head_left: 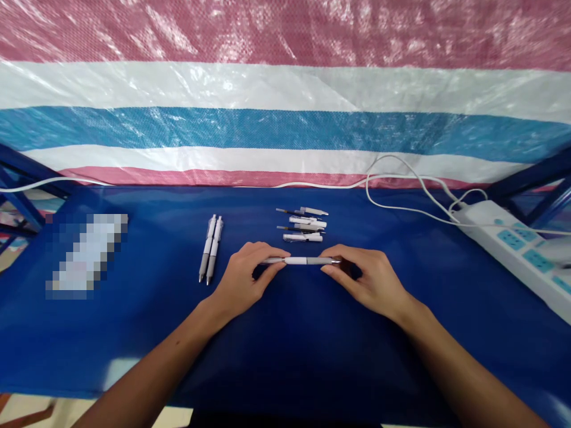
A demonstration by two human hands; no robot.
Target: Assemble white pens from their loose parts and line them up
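Level above the blue table (294, 351), a white and grey pen (296, 260) is stretched between both hands. My left hand (244, 274) pinches its left end between thumb and fingers. At the grey end with the metal tip, my right hand (369, 276) grips it the same way. Just beyond the hands lie loose pen parts: white barrels (303, 238), grey grip pieces and dark-tipped refills (289, 228), in short rows. Left of my left hand, two whole pens (215, 246) rest side by side, tips toward me.
A white power strip (513, 241) with blue sockets runs along the right edge, with white cables (410, 207) looping near it. A blurred-out pale object (89, 252) lies at the left. A striped plastic sheet (285, 89) hangs behind the table; blue frame bars (526, 178) stand at its sides.
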